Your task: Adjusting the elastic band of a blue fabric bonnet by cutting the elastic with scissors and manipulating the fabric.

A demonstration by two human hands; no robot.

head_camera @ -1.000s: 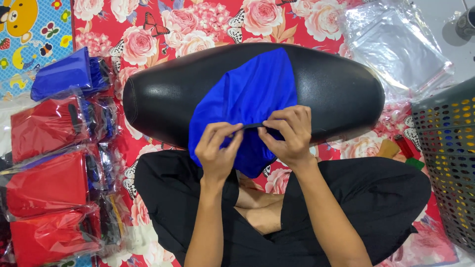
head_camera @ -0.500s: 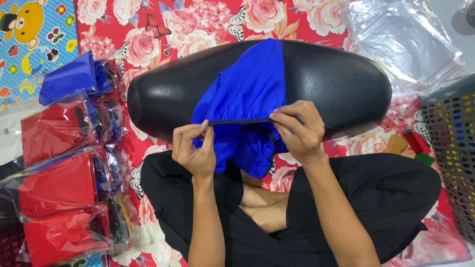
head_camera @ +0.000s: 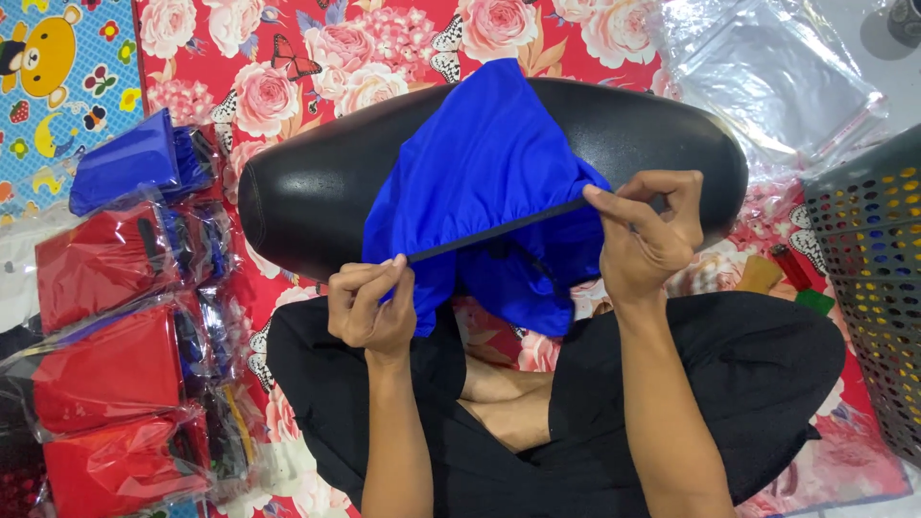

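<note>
Blue fabric cover (head_camera: 480,182) lies draped over the middle of a black padded seat (head_camera: 317,192), which rests across the flowered red mat (head_camera: 317,58) in front of the seated person's crossed legs. Its dark elastic hem (head_camera: 499,228) is stretched taut between both hands. The left hand (head_camera: 369,307) pinches the lower end of the hem, fingers curled together on it just off the seat's near edge. The right hand (head_camera: 648,230) clamps the upper end between thumb and fingertips, over the seat's right part. Along the mat's left edge sit bagged red covers (head_camera: 106,374) and a bagged blue one (head_camera: 134,158). Clear plastic bags (head_camera: 767,77) lie at the far right corner, and what looks like a dark perforated basket (head_camera: 873,259) stands at the right edge.
</note>
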